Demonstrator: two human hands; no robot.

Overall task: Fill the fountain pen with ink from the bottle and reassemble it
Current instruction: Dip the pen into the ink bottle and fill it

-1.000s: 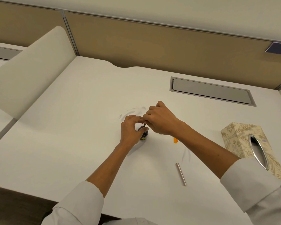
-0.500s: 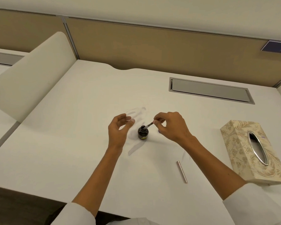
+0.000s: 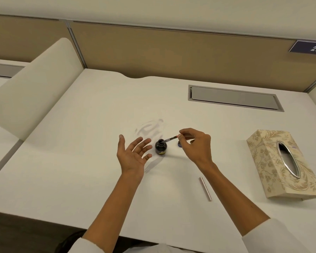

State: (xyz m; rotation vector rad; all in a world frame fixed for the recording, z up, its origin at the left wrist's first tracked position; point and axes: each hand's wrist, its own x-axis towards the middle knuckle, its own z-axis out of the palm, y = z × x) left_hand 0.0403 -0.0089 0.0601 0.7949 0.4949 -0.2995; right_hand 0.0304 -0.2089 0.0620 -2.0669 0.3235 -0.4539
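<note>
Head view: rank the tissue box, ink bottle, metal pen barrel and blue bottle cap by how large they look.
1. Tissue box, by far the largest.
2. Metal pen barrel and ink bottle: the barrel is longer but thin, the bottle bulkier; unsure.
3. Blue bottle cap, smallest, though partly hidden behind the right hand.

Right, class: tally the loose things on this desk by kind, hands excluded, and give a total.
Ink bottle: 1
Bottle cap: 1
Pen section, tip in the bottle: 1
Pen barrel: 1
Tissue box: 1
Total: 5
</note>
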